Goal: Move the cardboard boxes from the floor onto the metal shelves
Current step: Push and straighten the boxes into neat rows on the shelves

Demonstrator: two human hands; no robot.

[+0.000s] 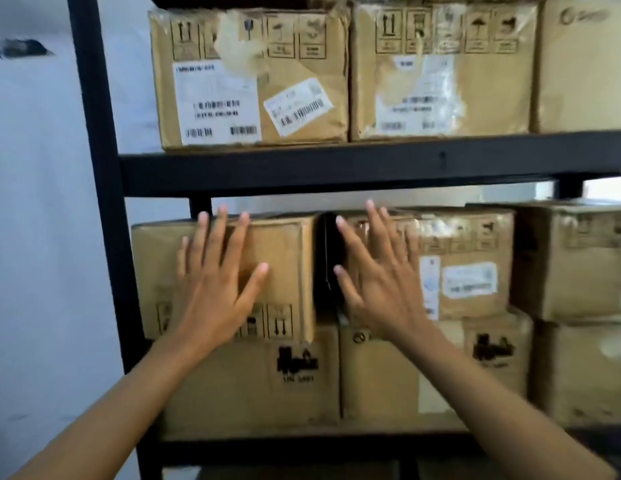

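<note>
On mid shelf [337,168], L hand [215,289] flat, fingers spread, on box [288,258], R hand [382,282] splayed on next box [475,244].

Pale, plain wall [35,237] to the left, smudged with a dark mark [21,48] high up. Bright daylight at the far right, behind the rack, above and beyond the stacked goods.

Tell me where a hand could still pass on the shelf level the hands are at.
A dark gap runs between the left top box and the labelled box. A slim strip stays open between those box tops and the crossbeam. Elsewhere boxes sit stacked edge to edge; the upper shelf's boxes are packed tight.
</note>
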